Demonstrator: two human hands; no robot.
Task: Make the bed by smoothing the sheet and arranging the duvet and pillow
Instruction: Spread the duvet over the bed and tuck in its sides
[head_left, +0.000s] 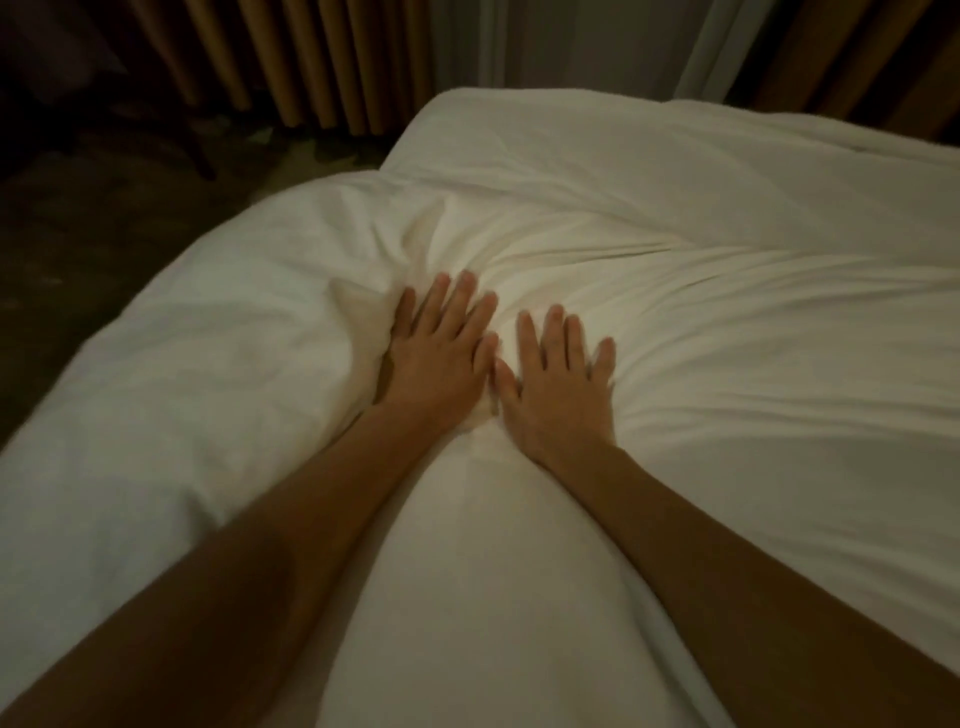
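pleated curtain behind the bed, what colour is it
Plain tan-brown pleated fabric curtain, seen in the head view.

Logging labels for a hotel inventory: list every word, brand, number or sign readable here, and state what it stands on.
None. No readable text shows on the rumpled white fabric duvet, the tan pleated curtains, the left hand or the right hand.

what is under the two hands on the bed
The left hand and right hand press flat on the creased white duvet. Whatever lies beneath the duvet is covered.
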